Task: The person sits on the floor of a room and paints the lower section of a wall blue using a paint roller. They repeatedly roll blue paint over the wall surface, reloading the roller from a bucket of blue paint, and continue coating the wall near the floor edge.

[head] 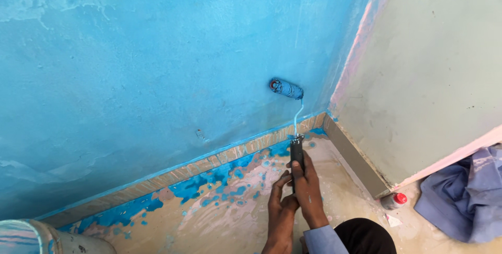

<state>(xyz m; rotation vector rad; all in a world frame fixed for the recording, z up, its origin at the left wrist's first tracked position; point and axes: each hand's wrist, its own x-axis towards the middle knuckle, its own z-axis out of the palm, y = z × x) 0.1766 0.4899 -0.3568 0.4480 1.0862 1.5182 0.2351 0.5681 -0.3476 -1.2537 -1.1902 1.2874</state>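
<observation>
Both hands, right hand (308,188) above left hand (280,207), are closing around the paint roller (293,123) at its black grip; it is probably light, stiff, paint-slippery.

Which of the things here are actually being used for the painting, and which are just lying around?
In use:
- small blue-coated paint roller with black handle, pressed on the wall
- blue painted wall
- right hand and left hand, both gripping the handle

Lying about:
- small bottle with red cap on the floor
- crumpled blue cloth
- paint-smeared bucket, only partly in view
</observation>
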